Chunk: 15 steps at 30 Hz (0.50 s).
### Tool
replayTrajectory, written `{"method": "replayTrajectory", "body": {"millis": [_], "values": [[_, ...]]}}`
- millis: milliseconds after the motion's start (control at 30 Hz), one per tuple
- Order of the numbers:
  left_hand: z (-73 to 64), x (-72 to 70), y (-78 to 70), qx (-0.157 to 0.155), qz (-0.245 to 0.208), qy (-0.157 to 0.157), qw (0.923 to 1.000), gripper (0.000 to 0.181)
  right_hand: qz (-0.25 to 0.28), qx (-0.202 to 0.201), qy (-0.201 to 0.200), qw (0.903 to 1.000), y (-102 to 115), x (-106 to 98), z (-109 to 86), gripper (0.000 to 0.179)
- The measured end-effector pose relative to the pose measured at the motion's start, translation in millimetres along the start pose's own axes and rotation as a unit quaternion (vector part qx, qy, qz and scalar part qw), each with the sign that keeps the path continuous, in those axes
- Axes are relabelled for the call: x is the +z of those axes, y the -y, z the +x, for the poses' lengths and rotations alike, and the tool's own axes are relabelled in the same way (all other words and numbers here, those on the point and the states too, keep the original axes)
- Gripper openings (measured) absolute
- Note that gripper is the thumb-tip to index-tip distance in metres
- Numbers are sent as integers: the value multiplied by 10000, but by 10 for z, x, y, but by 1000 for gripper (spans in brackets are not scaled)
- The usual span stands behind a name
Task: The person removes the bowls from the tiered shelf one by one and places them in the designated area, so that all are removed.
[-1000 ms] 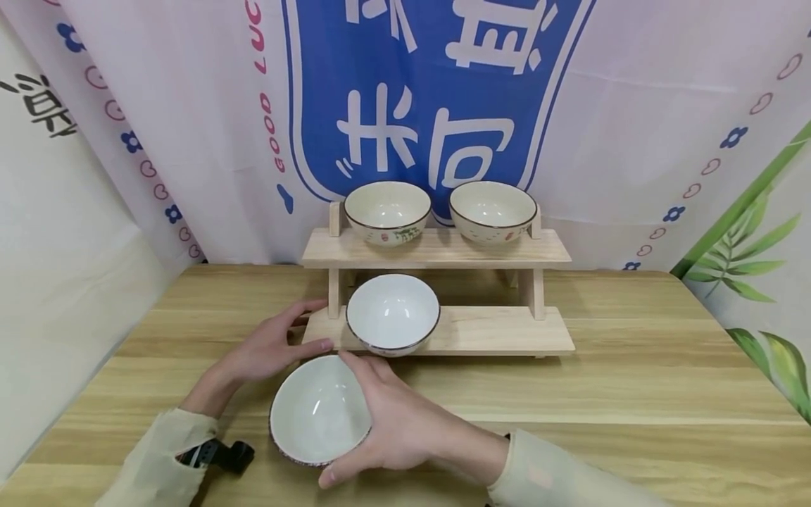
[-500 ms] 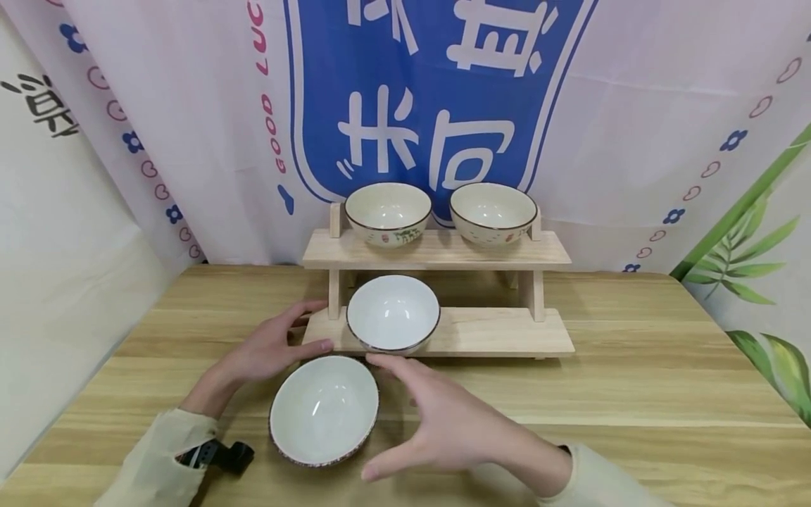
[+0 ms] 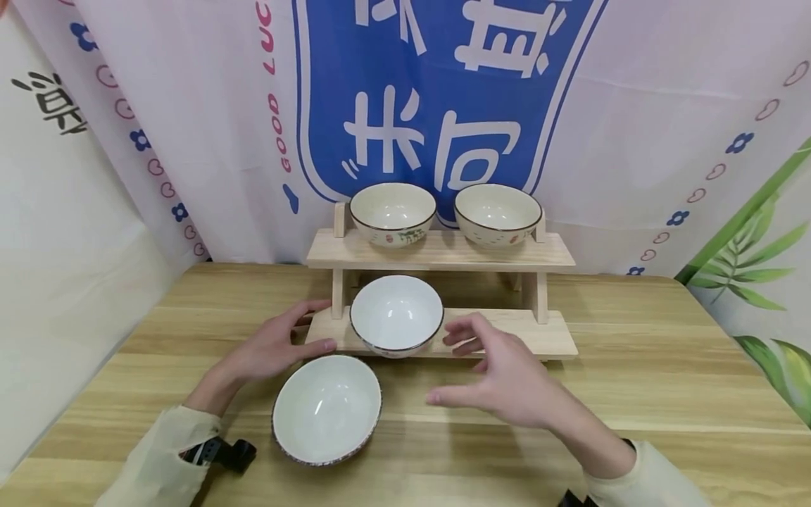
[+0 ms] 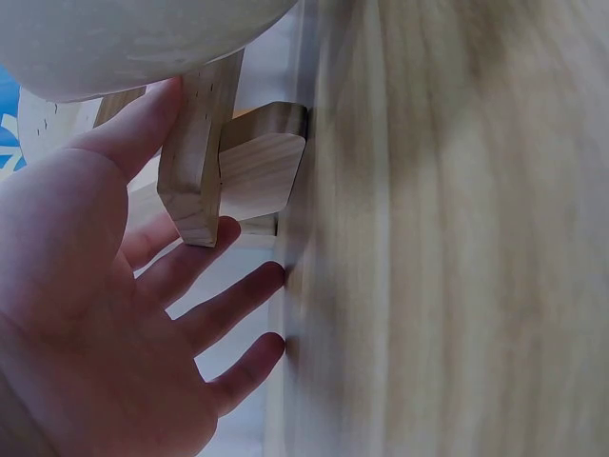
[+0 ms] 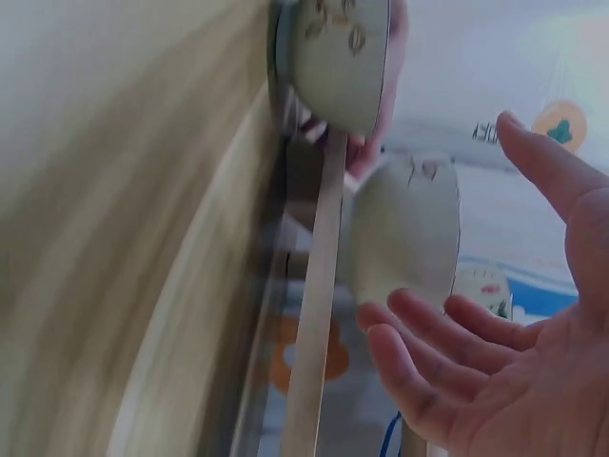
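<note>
A white bowl with a dark speckled rim (image 3: pixel 326 410) sits on the wooden table (image 3: pixel 633 394), in front of a two-tier wooden rack (image 3: pixel 507 334). A second white bowl (image 3: pixel 396 315) stands on the rack's lower shelf, seen from the side in the right wrist view (image 5: pixel 404 233). My left hand (image 3: pixel 279 345) rests flat against the lower shelf's left end, fingers straight (image 4: pixel 224 305). My right hand (image 3: pixel 497 370) hovers open above the table, right of the shelf bowl, holding nothing (image 5: pixel 495 371).
Two cream bowls (image 3: pixel 393 213) (image 3: pixel 497 213) stand on the rack's top shelf (image 3: pixel 440 251). A printed cloth backdrop (image 3: pixel 431 105) hangs close behind the rack and along both sides. Bare table stretches to the right of the rack.
My right hand let go of the front bowl, which settled flat on the table, and moved up and right toward the lower shelf. The left hand stayed put.
</note>
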State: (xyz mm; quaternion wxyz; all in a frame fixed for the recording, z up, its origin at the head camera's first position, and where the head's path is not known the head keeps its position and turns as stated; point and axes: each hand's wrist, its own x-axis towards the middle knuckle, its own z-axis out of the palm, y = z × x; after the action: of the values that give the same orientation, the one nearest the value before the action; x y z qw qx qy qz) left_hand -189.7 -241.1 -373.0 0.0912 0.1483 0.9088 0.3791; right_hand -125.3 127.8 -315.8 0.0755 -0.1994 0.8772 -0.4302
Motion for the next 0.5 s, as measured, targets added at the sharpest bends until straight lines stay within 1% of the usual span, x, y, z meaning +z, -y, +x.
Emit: {"method": "replayTrajectory", "body": {"millis": [100, 200, 333, 500], "values": [[-12, -1, 5, -3, 1, -39, 10000, 79, -71, 77, -254, 9996, -48, -6, 103, 97], [-28, -2, 7, -7, 29, -93, 10000, 78, -65, 191, -368, 9991, -82, 20, 208, 111], [-34, 0, -6, 1, 48, -72, 10000, 80, 122, 302, -354, 9988, -109, 68, 322, 125], [-13, 5, -1, 41, 37, -58, 10000, 80, 280, 166, -248, 9992, -118, 122, 423, 134]]}}
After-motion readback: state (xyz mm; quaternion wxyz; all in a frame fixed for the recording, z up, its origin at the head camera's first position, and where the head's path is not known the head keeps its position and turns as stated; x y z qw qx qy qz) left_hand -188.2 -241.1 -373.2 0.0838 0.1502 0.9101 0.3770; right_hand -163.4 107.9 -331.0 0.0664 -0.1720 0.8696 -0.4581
